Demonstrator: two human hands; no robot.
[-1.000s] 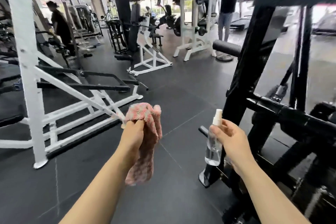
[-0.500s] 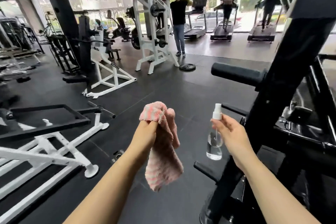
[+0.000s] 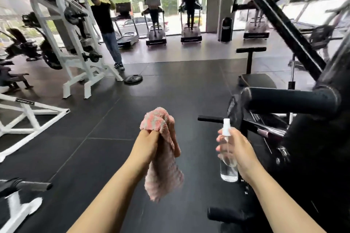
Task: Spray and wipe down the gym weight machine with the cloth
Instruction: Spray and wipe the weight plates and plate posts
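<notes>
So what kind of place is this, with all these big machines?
It looks like a gym. People run on treadmills by the windows, a white weight rack stands on the left, and a weight plate lies on the dark floor.

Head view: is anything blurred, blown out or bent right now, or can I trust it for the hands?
Head view: the left hand gripping the pink cloth and the right hand holding the spray bottle are sharp; the white rack and black machine frame at the edges are motion-smeared and bowed by the wide lens; the windows behind the treadmills are overexposed.
</notes>
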